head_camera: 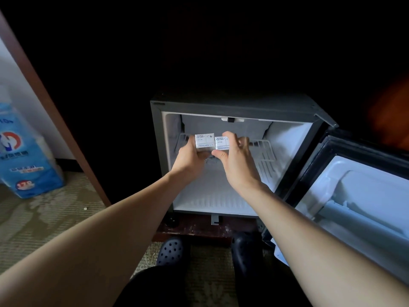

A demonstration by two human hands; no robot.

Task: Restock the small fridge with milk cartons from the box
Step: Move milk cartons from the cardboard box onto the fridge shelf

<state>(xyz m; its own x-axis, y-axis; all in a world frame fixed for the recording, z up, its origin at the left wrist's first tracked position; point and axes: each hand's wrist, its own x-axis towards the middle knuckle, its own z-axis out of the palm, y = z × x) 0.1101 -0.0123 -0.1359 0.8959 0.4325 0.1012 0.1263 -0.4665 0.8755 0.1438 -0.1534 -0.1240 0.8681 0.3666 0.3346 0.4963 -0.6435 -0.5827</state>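
Observation:
The small dark fridge (232,105) stands open in front of me, its white inside lit. Two small white milk cartons sit side by side at the wire shelf (264,149). My left hand (190,158) grips the left carton (204,140) from below and the side. My right hand (236,160) holds the right carton (222,143), thumb under it and fingers over its top. Both cartons are inside the fridge opening, at shelf height. The box of cartons is not in view.
The fridge door (358,196) swings open to the right, its inner shelf pale. A blue pack of paper rolls (24,156) stands on the carpet at left, beside a brown wooden panel (55,107). My dark clogs (170,251) are on the floor below the fridge.

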